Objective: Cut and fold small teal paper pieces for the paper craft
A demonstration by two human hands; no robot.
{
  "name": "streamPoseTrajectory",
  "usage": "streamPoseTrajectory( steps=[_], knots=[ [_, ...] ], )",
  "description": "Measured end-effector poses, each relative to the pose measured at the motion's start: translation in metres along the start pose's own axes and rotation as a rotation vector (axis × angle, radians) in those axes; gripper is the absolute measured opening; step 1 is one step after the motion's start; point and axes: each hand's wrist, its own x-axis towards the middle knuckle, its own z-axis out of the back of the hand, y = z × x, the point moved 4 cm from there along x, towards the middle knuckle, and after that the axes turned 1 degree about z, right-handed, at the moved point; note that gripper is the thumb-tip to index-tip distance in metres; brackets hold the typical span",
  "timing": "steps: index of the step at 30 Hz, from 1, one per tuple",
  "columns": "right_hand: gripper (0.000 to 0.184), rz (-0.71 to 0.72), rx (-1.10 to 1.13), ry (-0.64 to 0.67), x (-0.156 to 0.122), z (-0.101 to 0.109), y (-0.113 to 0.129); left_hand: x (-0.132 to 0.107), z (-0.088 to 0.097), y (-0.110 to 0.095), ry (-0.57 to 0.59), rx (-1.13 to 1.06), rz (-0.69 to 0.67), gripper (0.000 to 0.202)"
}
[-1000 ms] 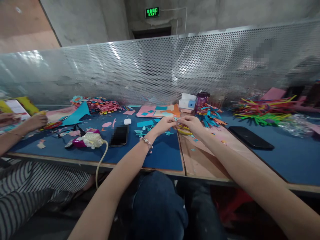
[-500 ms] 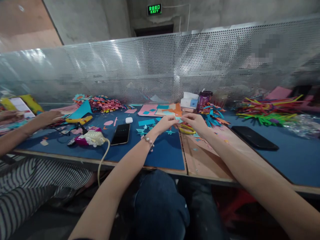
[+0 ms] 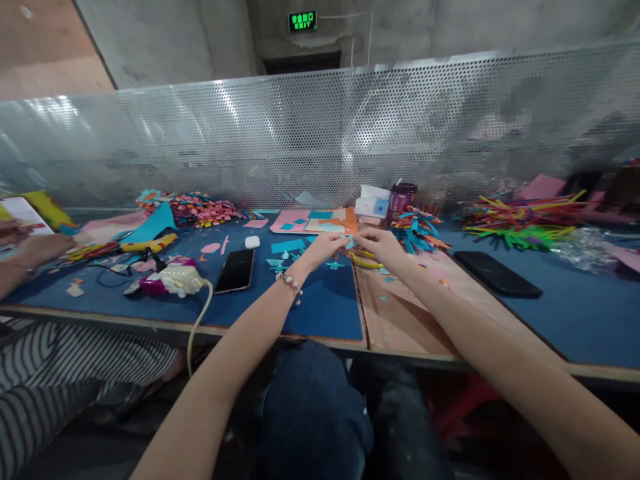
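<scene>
Both my arms reach out over the table. My left hand [image 3: 326, 247] and my right hand [image 3: 381, 244] meet fingertip to fingertip, pinching a small light-blue paper piece [image 3: 351, 241] between them. A bead bracelet [image 3: 290, 285] sits on my left wrist. Below the hands lie blue paper stars [image 3: 334, 265] on the blue mat [image 3: 325, 303] and yellow rings [image 3: 364, 261] on the bare wood strip [image 3: 395, 313].
A black phone [image 3: 237, 270], a white earbud case [image 3: 253, 242] and a pink-and-white glue gun [image 3: 173, 281] with cord lie to the left. Coloured paper sheets [image 3: 313, 221], a tissue pack [image 3: 372, 201], a purple cup [image 3: 403, 197], paper strips [image 3: 525, 220] and another phone [image 3: 497, 273] stand around. A person in stripes sits at left.
My two hands stay pinched together on the small paper piece, barely shifting. The neighbour's hand at left has drawn back toward the left edge.
</scene>
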Motion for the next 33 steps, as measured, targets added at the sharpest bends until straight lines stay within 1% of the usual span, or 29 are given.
streamPoseTrajectory(
  steps=[5,10,12,16,19,23,27,30,33],
  knots=[
    [0.028,0.008,0.028,-0.043,-0.0022,-0.002,0.0027,-0.0008,-0.0014,-0.0021,0.01,-0.088,0.019,0.027],
    [0.027,-0.004,0.156,-0.04,-0.0026,-0.0034,0.0038,0.0006,-0.003,-0.0011,0.015,-0.229,0.042,0.027],
    [0.027,0.014,0.106,-0.037,-0.0025,-0.0024,0.0055,-0.0001,-0.0038,-0.0016,0.017,-0.231,0.042,0.027],
    [0.026,0.058,-0.055,-0.046,-0.0017,0.0003,0.0062,-0.0019,-0.0047,-0.0029,0.017,-0.161,0.038,0.027],
    [0.025,0.076,-0.105,-0.057,-0.0003,0.0008,0.0028,-0.0005,-0.004,-0.0015,0.004,-0.14,0.026,0.026],
    [0.023,0.139,-0.193,-0.089,0.0007,0.0011,0.0011,0.0039,-0.0033,0.0037,0.01,-0.119,0.015,0.027],
    [0.023,0.17,-0.243,-0.064,0.0012,0.0007,0.0023,0.0057,-0.0031,0.0069,0.002,-0.072,0.021,0.026],
    [0.021,0.237,-0.289,-0.052,0.0014,-0.0003,0.0058,0.0051,-0.0034,0.0063,-0.025,-0.06,0.033,0.025],
    [0.019,0.337,-0.369,-0.084,0.0008,-0.0018,0.0094,0.0041,-0.003,0.0049,-0.069,-0.084,0.045,0.022]
  ],
)
